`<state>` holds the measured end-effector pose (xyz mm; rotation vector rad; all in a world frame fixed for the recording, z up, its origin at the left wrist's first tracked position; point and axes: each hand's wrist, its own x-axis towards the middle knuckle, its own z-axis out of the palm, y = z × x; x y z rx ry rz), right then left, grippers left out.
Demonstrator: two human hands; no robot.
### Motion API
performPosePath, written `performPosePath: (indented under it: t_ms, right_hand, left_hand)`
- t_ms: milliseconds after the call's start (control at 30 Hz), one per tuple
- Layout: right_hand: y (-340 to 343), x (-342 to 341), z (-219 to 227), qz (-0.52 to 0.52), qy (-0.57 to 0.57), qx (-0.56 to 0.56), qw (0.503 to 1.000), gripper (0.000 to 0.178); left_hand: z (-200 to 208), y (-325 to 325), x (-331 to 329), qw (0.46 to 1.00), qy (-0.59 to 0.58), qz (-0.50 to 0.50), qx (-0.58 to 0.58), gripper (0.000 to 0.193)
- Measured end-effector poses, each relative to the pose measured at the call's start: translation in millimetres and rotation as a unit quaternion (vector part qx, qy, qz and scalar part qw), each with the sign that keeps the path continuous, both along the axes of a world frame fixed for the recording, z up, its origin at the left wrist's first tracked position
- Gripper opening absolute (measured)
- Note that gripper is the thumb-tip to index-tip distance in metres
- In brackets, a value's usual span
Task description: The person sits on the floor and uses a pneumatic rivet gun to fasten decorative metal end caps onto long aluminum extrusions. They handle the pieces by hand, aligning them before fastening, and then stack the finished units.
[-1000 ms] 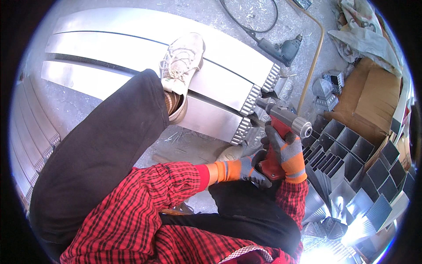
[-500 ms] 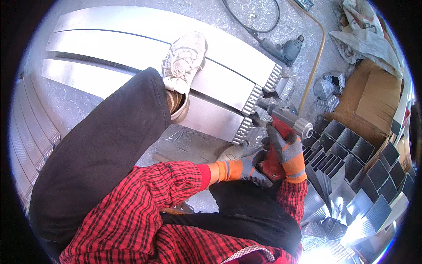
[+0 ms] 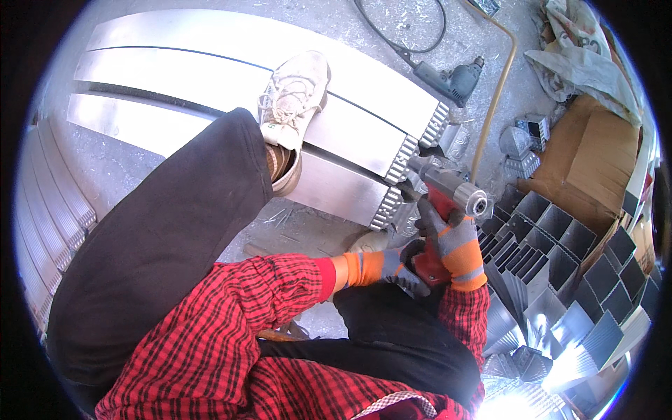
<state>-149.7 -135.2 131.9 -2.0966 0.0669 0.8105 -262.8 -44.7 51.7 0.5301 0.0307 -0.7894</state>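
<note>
A red and grey power drill (image 3: pixel 448 203) points left at the ribbed end of long silver aluminium profiles (image 3: pixel 364 140) lying on the concrete floor. My right hand (image 3: pixel 451 234), in a grey and orange glove, grips the drill's handle. My left hand (image 3: pixel 395 266), gloved the same way, holds the drill's red base from below. My left foot in a white sneaker (image 3: pixel 294 105) presses down on the profiles, the black trouser leg bent over them. Red checked sleeves cover both my forearms.
A second grey drill (image 3: pixel 448 77) with a black cable lies beyond the profiles, beside a yellow hose (image 3: pixel 497 98). Several hollow square metal sections (image 3: pixel 560 266) are stacked at the right. Cardboard (image 3: pixel 595 161) and crumpled cloth (image 3: pixel 581 49) sit at the upper right. More ribbed panels (image 3: pixel 49 224) lie at the left.
</note>
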Motion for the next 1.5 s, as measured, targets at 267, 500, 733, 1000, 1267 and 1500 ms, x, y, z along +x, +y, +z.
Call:
performPosePath:
  t_ms: [267, 500, 733, 1000, 1267, 1500]
  right_hand:
    - [-3.4, 2.1, -9.3, 0.042, -0.039, -0.041, 0.998, 0.042]
    - [-5.2, 3.1, -33.9, 0.047, -0.049, -0.062, 0.996, 0.045]
    - [17.4, 4.9, -30.5, 0.18, -0.166, -0.196, 0.95, 0.042]
    - [5.5, 3.9, -37.2, 0.137, -0.182, -0.15, 0.962, 0.044]
    - [-29.7, -35.1, 4.8, -0.129, -0.019, 0.062, 0.99, 0.023]
    - [-83.5, -110.7, -19.9, -0.151, -0.042, 0.001, 0.988, 0.041]
  left_hand:
    - [-3.3, 1.3, 3.3, 0.997, -0.06, 0.017, 0.045, 0.083]
    - [3.1, 19.9, 5.1, 0.994, 0.092, -0.048, -0.023, 0.075]
    - [-45.6, -2.7, -16.3, 0.992, 0.05, -0.057, -0.1, 0.064]
    - [0.6, 23.6, 7.5, 0.996, 0.037, -0.075, -0.04, 0.05]
    - [-29.9, 19.4, 2.1, 0.976, -0.165, -0.105, 0.098, 0.064]
    - [-42.6, 85.2, 58.8, 0.552, -0.366, 0.222, 0.716, 0.038]
